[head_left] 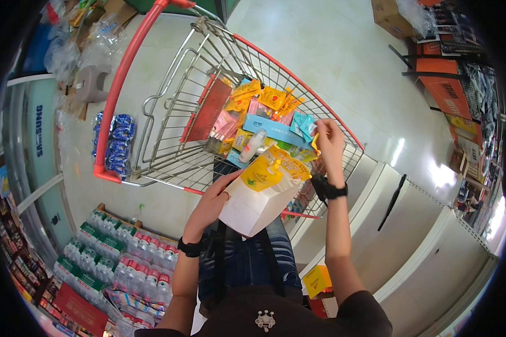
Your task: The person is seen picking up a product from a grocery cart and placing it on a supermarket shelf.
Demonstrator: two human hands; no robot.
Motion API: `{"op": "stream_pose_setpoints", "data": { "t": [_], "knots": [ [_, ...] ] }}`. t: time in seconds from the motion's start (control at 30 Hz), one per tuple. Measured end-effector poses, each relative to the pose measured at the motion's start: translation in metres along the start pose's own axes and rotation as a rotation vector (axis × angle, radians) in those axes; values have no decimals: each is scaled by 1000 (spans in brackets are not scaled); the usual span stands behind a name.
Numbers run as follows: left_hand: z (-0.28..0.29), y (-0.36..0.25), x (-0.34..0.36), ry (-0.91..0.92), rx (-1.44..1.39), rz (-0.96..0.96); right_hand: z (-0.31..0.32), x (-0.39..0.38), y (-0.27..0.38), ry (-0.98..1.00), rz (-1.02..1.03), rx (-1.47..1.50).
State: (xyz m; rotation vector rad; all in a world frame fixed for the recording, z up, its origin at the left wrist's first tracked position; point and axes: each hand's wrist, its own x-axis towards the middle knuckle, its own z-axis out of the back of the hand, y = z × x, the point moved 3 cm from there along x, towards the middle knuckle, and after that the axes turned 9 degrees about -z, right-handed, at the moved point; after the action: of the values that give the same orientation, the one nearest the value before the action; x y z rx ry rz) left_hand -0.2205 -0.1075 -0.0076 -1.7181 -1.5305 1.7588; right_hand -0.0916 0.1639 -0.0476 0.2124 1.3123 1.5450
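My left hand (pixel 212 202) grips an open white box (pixel 247 210) with a yellow front, tilted over the shopping cart (pixel 131 69). A small yellow tube (pixel 274 166) shows at that front. My right hand (pixel 328 143) is closed on a small yellow packet (pixel 316 147), beside some teal packets (pixel 302 124). The cart holds several yellow packets (pixel 272 96), pink packets (pixel 225 123), a long blue box (pixel 267 127) and a clear white-capped bottle (pixel 253 146).
Shrink-wrapped bottle packs (pixel 99 247) stand at lower left, a blue multipack (pixel 112 143) beside the cart. A glass-fronted cabinet (pixel 36 129) lines the left. Cartons (pixel 450 92) are stacked at upper right; white shelf units (pixel 405 230) run along the lower right, near a yellow box (pixel 316 279).
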Motion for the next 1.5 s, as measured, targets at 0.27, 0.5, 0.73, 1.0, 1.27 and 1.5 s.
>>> {"op": "stream_pose_setpoints", "data": {
  "t": [0.27,0.5,0.73,1.0,1.27,1.5],
  "knots": [
    [15,2,-9,-58,148,-109,-130,85,-114,130,290,-611],
    [22,-5,-22,-67,150,-66,-175,119,-120,349,459,-1256],
    [23,0,-23,-7,87,-82,-187,138,-144,273,644,-1386],
    [26,-3,-21,-10,116,-98,-167,123,-125,399,779,-1435],
    [24,3,-15,-31,86,-146,-116,38,-48,139,415,-434],
    [33,1,-4,-116,58,-104,-44,-9,4,-95,210,-270]
  ]
}}
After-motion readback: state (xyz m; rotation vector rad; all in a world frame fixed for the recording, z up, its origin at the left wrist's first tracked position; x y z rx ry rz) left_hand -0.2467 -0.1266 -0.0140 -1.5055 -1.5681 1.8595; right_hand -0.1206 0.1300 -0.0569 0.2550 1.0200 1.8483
